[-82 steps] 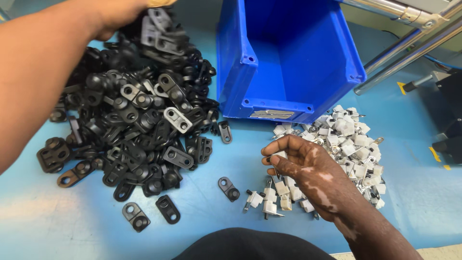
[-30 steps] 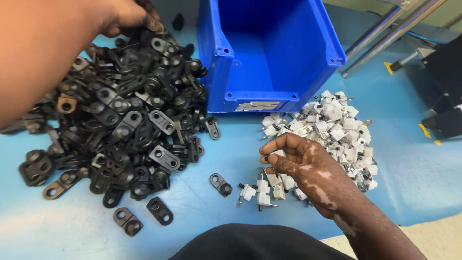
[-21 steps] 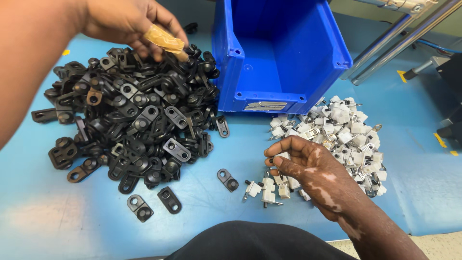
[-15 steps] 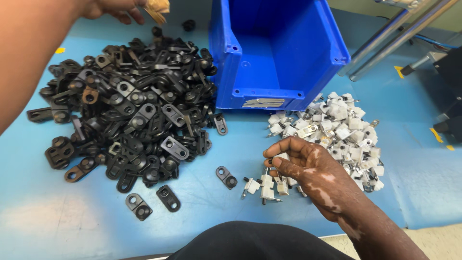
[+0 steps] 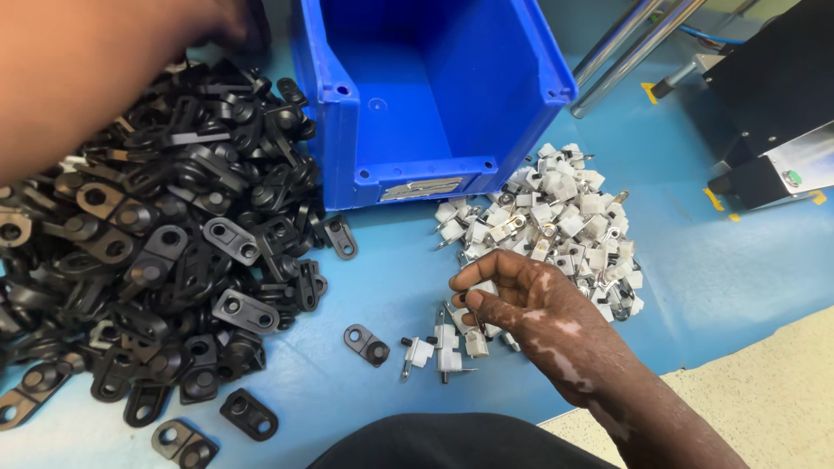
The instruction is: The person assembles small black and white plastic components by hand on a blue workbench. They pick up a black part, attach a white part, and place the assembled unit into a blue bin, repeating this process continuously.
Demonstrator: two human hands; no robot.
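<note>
- Narrow rectangular silvery label strip (image 5: 421, 188), stuck on the lower front wall of the open blue plastic bin (image 5: 347, 130). Pale grey, glossy; print too blurred to make out.
- Small yellow tape markers (image 5: 650, 91) on the blue tabletop beside the slanted metal rods, upper right.
- Further yellow corner marks (image 5: 714, 200) at the foot of the black machine housing, right edge.
- No packages or screens in view.

This looks like a factory assembly bench: a blue worktop (image 5: 747, 278) heaped with black plastic brackets (image 5: 174, 260) and small white clips (image 5: 556, 217), a blue parts bin (image 5: 434, 87), steel rails (image 5: 625, 43) and a black machine (image 5: 773, 113) alongside.
</note>
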